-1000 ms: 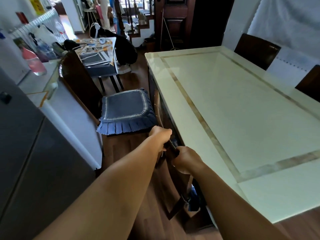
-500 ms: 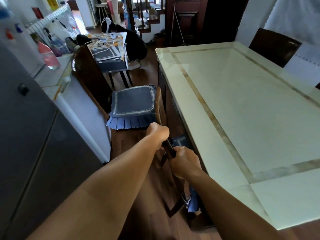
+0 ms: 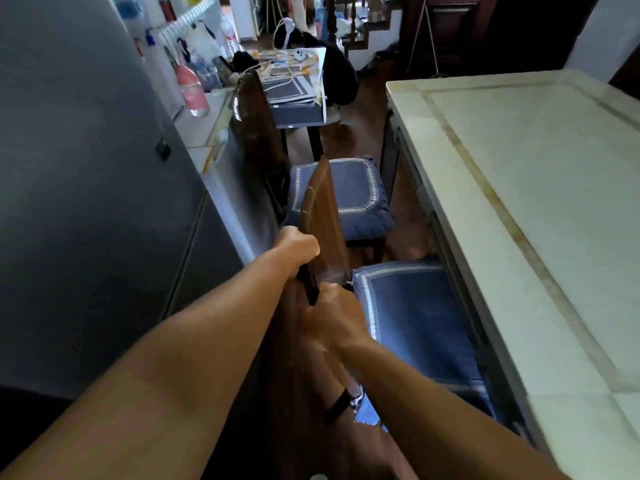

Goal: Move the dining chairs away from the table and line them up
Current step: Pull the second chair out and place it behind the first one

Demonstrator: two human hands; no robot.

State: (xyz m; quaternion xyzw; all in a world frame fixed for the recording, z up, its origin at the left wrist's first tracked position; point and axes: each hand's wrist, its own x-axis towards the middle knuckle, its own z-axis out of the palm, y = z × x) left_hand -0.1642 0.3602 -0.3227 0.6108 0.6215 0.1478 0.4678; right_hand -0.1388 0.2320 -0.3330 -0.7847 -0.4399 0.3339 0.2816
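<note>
1. Between the grey fridge [image 3: 86, 188] on the left and the pale stone-topped dining table [image 3: 540, 216] on the right, a dark wooden near chair [image 3: 323, 220] stands in the narrow aisle, seen edge-on from behind its backrest.
2. Its backrest is a tall, brown, polished panel with a curved top; its seat carries a blue cushion [image 3: 415, 320] with a pale braided border, and the seat's far side lies under the table's edge.
3. The left hand [image 3: 298, 245] is clenched on the left edge of the backrest, and the right hand [image 3: 334, 313] is closed around the same backrest lower down, on the side nearer the table.
4. Just beyond stands a second chair [image 3: 258, 133] of the same dark wood, its back to the white counter [image 3: 207, 123], its fringed blue seat cushion [image 3: 346, 195] facing the table and clear of it.
5. The two chairs are very close, the held backrest overlapping the farther cushion in this view; whether they touch cannot be told.
6. A pink bottle [image 3: 192, 90] stands on the counter.
7. Farther back, a small side table [image 3: 298, 98] cluttered with papers and cables blocks the end of the aisle.
8. The floor [image 3: 360, 126] is dark wood.
</note>
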